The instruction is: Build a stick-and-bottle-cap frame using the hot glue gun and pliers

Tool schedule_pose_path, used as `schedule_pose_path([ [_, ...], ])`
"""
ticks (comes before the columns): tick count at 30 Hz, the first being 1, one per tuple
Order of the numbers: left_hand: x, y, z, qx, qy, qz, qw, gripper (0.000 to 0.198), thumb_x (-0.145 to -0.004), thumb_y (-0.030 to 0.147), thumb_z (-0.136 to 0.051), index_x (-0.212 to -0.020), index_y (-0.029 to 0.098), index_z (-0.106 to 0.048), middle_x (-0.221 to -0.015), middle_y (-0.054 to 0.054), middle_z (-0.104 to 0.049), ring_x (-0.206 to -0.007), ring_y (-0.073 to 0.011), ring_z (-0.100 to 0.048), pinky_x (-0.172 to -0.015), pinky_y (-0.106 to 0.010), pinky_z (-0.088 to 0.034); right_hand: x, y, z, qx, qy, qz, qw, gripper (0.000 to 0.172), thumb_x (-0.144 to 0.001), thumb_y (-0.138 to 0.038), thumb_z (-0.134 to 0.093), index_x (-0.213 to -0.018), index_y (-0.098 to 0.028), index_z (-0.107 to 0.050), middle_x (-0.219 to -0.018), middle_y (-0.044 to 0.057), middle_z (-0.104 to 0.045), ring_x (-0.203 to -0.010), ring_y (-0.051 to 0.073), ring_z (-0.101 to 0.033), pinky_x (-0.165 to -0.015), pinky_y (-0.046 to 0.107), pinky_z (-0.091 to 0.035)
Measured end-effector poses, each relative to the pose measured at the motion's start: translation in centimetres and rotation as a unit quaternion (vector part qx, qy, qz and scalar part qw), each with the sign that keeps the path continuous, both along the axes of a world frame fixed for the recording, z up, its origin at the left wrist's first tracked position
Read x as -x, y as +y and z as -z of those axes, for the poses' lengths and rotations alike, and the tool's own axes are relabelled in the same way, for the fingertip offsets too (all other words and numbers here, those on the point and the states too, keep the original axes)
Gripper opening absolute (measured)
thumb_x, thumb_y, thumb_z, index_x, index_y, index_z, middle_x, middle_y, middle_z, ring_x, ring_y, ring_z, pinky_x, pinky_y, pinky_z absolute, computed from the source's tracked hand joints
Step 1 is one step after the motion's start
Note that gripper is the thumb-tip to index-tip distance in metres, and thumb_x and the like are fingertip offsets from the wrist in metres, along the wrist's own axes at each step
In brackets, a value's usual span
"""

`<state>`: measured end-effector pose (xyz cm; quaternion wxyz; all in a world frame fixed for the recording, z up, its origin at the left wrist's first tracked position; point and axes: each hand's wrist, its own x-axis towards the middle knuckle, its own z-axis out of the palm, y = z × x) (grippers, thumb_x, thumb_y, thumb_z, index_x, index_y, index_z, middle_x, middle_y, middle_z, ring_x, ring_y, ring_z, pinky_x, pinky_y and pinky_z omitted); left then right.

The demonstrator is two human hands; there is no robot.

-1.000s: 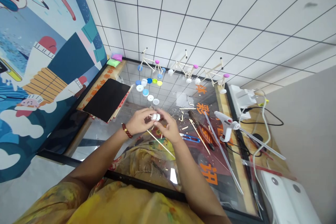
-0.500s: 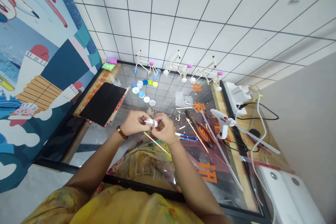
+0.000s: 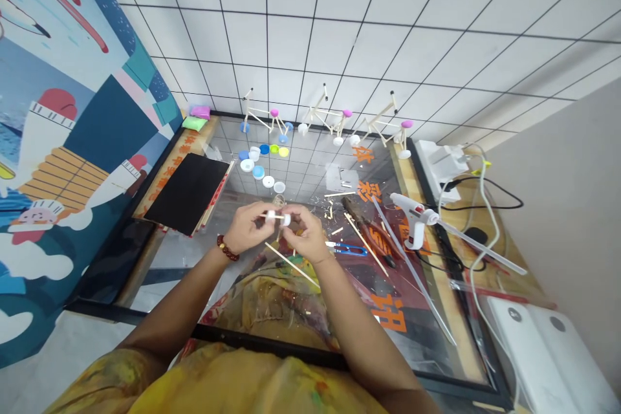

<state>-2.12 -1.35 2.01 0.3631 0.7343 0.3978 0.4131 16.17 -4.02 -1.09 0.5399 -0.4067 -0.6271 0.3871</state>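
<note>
Over the glass tabletop, my left hand (image 3: 249,228) pinches one white bottle cap (image 3: 270,215) with a thin wooden stick through it. My right hand (image 3: 306,234) closes its fingers on a second white bottle cap (image 3: 286,220), close beside the first. The stick seems to run across to this second cap; the joint is too small to make out. Just below my hands a loose wooden stick (image 3: 292,264) lies on the glass. Beyond them is a group of loose bottle caps, including a light blue cap (image 3: 258,172) and a yellow cap (image 3: 284,151).
Three small stick-and-cap models (image 3: 383,123) stand along the back wall. To the right lie blue-handled snips (image 3: 350,250), orange-handled pliers (image 3: 381,242), wood scraps and a white glue gun (image 3: 414,220) with cables. A black board (image 3: 188,193) lies at left.
The two caps, pressed close together before, are now a little apart, with the stick showing between them. The whole view has shifted slightly.
</note>
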Motion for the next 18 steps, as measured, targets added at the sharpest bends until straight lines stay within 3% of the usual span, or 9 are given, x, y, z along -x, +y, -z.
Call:
schedule_pose_path([
  [3, 0.0, 0.2, 0.6, 0.133, -0.091, -0.024, 0.987, 0.023, -0.094, 0.033, -0.049, -0.104, 0.016, -0.061, -0.073, -0.001, -0.064, -0.055, -0.0087, -0.058, -0.052, -0.02, -0.048, 0.1, 0.2, 0.2, -0.031, -0.024, 0.073, 0.997, 0.025, -0.07, -0.012, -0.055, -0.092, -0.023, -0.049, -0.099, 0.005, -0.06, -0.087, 0.018, -0.061, -0.078, 0.032, -0.051],
  [5, -0.1, 0.4, 0.9, 0.16, -0.117, 0.0, 0.98, 0.026, -0.092, 0.035, -0.055, -0.11, 0.017, -0.058, -0.081, -0.003, -0.067, -0.065, -0.0103, -0.062, -0.06, -0.022, -0.053, 0.1, 0.2, 0.1, -0.023, -0.088, 0.083, 0.992, 0.03, -0.066, -0.011, -0.052, -0.092, -0.023, -0.048, -0.092, 0.004, -0.059, -0.081, 0.018, -0.059, -0.075, 0.031, -0.05],
  [8, -0.3, 0.5, 1.2, 0.131, -0.101, 0.03, 0.986, 0.031, -0.084, 0.03, -0.067, -0.111, 0.017, -0.06, -0.099, -0.008, -0.069, -0.09, -0.0162, -0.067, -0.081, -0.029, -0.056, -0.1, 0.2, -0.1, -0.007, -0.172, 0.064, 0.983, 0.038, -0.062, -0.011, -0.052, -0.099, -0.021, -0.05, -0.088, 0.003, -0.058, -0.079, 0.019, -0.057, -0.074, 0.032, -0.049],
  [10, -0.3, 0.6, 1.4, 0.101, -0.082, 0.031, 0.991, 0.032, -0.08, 0.028, -0.072, -0.11, 0.016, -0.065, -0.107, -0.01, -0.068, -0.099, -0.0192, -0.066, -0.089, -0.033, -0.055, -0.1, 0.1, -0.3, 0.004, -0.176, 0.055, 0.983, 0.041, -0.066, -0.014, -0.055, -0.107, -0.02, -0.051, -0.089, 0.003, -0.059, -0.079, 0.019, -0.058, -0.074, 0.032, -0.049],
  [14, -0.1, 0.8, 1.5, 0.066, -0.054, 0.047, 0.995, 0.036, -0.081, 0.028, -0.071, -0.115, 0.018, -0.068, -0.112, -0.012, -0.066, -0.1, -0.0208, -0.066, -0.088, -0.034, -0.056, -0.2, 0.2, -0.6, -0.003, -0.157, 0.034, 0.987, 0.028, -0.086, -0.024, -0.053, -0.114, -0.021, -0.054, -0.097, 0.006, -0.064, -0.086, 0.019, -0.061, -0.079, 0.032, -0.048],
  [16, -0.1, 0.8, 1.3, 0.055, -0.048, 0.051, 0.996, 0.035, -0.082, 0.028, -0.07, -0.116, 0.017, -0.068, -0.111, -0.012, -0.066, -0.098, -0.0201, -0.067, -0.085, -0.033, -0.057, -0.3, 0.3, -0.6, -0.015, -0.162, 0.025, 0.986, 0.018, -0.095, -0.028, -0.046, -0.104, -0.021, -0.06, -0.094, 0.006, -0.066, -0.087, 0.019, -0.061, -0.08, 0.031, -0.046],
  [18, -0.1, 0.7, 1.1, 0.035, -0.033, 0.044, 0.998, 0.037, -0.082, 0.028, -0.069, -0.118, 0.017, -0.068, -0.107, -0.011, -0.066, -0.091, -0.0179, -0.066, -0.08, -0.031, -0.057, -0.3, 0.4, -0.7, -0.019, -0.174, 0.019, 0.984, 0.022, -0.097, -0.03, -0.044, -0.091, -0.021, -0.062, -0.082, 0.004, -0.064, -0.08, 0.018, -0.059, -0.075, 0.03, -0.044],
])
